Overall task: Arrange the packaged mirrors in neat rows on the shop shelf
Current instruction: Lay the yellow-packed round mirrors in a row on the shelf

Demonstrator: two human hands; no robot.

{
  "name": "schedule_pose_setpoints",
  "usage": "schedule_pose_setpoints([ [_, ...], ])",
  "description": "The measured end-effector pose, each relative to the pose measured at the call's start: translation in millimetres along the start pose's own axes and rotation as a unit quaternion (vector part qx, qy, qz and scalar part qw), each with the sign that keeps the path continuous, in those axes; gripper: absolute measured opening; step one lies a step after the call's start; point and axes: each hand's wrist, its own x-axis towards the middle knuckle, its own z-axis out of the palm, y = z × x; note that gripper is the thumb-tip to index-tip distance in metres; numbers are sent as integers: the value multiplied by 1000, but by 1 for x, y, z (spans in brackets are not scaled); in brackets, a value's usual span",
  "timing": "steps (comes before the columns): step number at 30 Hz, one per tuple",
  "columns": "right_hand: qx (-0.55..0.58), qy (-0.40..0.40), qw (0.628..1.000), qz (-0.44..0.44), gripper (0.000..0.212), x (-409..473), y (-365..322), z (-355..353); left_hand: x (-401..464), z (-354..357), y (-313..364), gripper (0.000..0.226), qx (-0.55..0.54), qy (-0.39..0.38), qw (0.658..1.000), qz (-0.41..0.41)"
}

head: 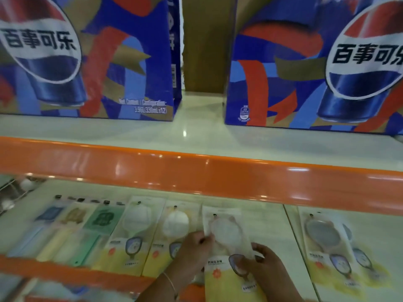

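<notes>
A packaged hand mirror (pixel 226 236) in a clear bag with a yellow card lies tilted on the lower white shelf (pixel 270 223). Both hands hold it: my left hand (pixel 192 251) pinches its left edge, and my right hand (pixel 263 269) grips its lower right part. To its left, two more packaged mirrors (pixel 139 227) (pixel 172 232) lie side by side in a row. At the right, beyond a divider, a packaged mirror with a grey face (pixel 325 240) lies on top of another.
Blue, yellow and green packaged items (pixel 72 227) fill the row's left end. An orange shelf lip (pixel 196 173) overhangs the lower shelf. Two large blue cola cartons (pixel 87 57) (pixel 316 62) stand on the upper shelf. A wire basket (pixel 13 192) sits far left.
</notes>
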Motion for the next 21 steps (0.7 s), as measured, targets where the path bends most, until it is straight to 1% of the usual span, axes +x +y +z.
schedule_pose_setpoints([
  [2, -7, 4, 1000, -8, 53, 1, 3, 13, -3, -15, -3, 36, 15, -30, 999, 7],
  [4, -5, 2, 1000, -9, 48, 3, 4, 25, -4, -30, -7, 35, -1, -65, 998, 9],
  [6, -4, 6, 1000, -14, 44, 3, 5, 34, 0, -41, -13, 36, 36, -69, 996, 35],
  [8, -9, 35, 999, -36, 43, 6, 8, 41, 5, -50, -23, 38, 114, -27, 989, 87],
  [10, -42, 70, 995, -60, 45, 10, 11, 45, 9, -59, -37, 38, 175, 53, 969, 168],
  [11, -64, 85, 992, -66, 46, 14, 12, 47, 12, -65, -46, 35, 205, 92, 950, 217],
  [13, -108, 105, 986, -76, 47, 20, 13, 49, 17, -75, -64, 24, 258, 141, 907, 300],
  [15, -165, 116, 976, -86, 45, 26, 11, 52, 22, -83, -78, 16, 293, 153, 878, 346],
  [17, -249, 121, 956, -100, 41, 30, 10, 55, 23, -88, -88, 23, 345, 152, 852, 363],
  [18, -311, 129, 935, -113, 40, 33, 12, 57, 23, -90, -93, 29, 374, 147, 840, 364],
  [20, -429, 143, 882, -134, 42, 42, 20, 60, 23, -91, -101, 38, 419, 130, 823, 362],
  [21, -465, 149, 863, -133, 44, 45, 23, 62, 23, -91, -104, 41, 430, 122, 818, 362],
])
